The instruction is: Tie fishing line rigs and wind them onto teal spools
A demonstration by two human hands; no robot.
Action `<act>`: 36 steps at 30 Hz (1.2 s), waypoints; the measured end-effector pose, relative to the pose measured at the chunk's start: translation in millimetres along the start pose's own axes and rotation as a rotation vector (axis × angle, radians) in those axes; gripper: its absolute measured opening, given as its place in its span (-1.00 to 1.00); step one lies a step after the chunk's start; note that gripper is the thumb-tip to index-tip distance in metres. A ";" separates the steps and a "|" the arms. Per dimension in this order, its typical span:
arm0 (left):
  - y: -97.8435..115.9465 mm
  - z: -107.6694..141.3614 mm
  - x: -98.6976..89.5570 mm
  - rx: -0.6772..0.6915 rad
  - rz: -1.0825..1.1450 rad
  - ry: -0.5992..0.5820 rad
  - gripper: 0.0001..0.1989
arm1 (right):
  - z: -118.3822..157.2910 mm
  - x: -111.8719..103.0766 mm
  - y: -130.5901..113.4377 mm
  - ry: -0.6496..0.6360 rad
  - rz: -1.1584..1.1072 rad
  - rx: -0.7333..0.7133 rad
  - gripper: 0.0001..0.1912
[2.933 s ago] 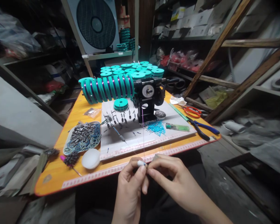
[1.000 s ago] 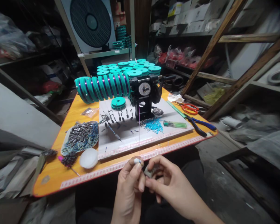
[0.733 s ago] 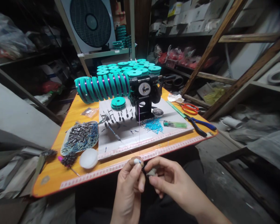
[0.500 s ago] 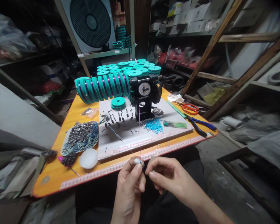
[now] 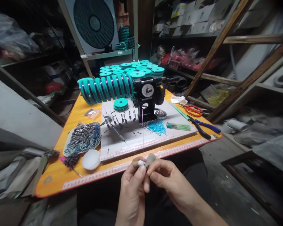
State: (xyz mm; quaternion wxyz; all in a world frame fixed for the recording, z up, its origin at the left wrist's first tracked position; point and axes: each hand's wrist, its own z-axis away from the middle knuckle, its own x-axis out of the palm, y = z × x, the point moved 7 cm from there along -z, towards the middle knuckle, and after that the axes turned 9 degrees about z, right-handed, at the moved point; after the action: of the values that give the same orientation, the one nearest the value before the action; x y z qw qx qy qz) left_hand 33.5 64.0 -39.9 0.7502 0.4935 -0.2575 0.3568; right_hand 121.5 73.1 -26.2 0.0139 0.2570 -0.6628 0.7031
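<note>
My left hand (image 5: 135, 182) is closed at the table's front edge, pinching a small white piece (image 5: 141, 163) with a blue tip. Close on its right, my right hand (image 5: 166, 175) has thumb and fingers pressed together; what they pinch is too small to make out. A greyish covering (image 5: 151, 159) shows on its index fingertip, beside the white piece. A thin line (image 5: 143, 135) runs down from the black winding machine (image 5: 146, 105) to my hands. Another faint line comes from the grey weight (image 5: 122, 138) on the board. Green spools (image 5: 106, 88) with purple line sit left of the machine.
On the orange table (image 5: 52, 168) are a tray (image 5: 65, 147) of grey cylinders and blue-green pieces, a white bowl (image 5: 91, 160), a grey board (image 5: 115, 152), blue sticks (image 5: 157, 127), a green-capped case (image 5: 178, 126), pliers (image 5: 201, 128) and orange-handled scissors (image 5: 193, 110). A fan (image 5: 94, 23) stands behind.
My right hand has come closer to my left, and its grey-covered fingertip now shows beside the white piece. The whole view has shifted slightly.
</note>
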 end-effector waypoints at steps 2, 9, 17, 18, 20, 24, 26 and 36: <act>-2.1 0.2 1.0 -0.021 0.023 -0.014 -0.79 | 0.0 2.2 2.8 0.032 -0.054 -0.015 -0.89; -3.4 -1.3 -0.1 -0.049 0.054 -0.032 -0.75 | -0.8 -6.9 4.6 0.130 0.047 -0.024 -0.88; -1.4 1.5 2.3 -0.027 0.037 -0.025 -0.71 | 5.0 -1.3 15.9 0.101 -0.124 0.162 -0.80; -0.8 2.3 3.2 -0.023 0.039 -0.021 -0.71 | 5.6 0.2 16.3 0.100 -0.125 0.166 -0.79; 0.3 3.3 4.6 -0.019 0.045 -0.014 -0.71 | 5.7 2.4 16.9 0.107 -0.132 0.166 -0.79; 1.0 2.8 4.2 -0.018 0.061 -0.014 -0.72 | 0.1 5.6 14.7 0.067 -0.152 0.098 -0.85; 0.8 1.5 1.7 -0.018 0.062 -0.015 -0.71 | -4.2 4.7 10.7 0.032 -0.118 0.019 -0.91; -2.1 -1.4 -2.6 -0.063 0.070 -0.035 -0.75 | -7.0 -12.0 -21.9 -0.027 0.518 -0.350 -0.86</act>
State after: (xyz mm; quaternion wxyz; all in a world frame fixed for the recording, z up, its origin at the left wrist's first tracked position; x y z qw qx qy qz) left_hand 33.6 64.1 -43.6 0.7479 0.4664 -0.2988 0.3659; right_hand 137.4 86.2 -10.4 -0.1303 0.0827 -0.8174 0.5550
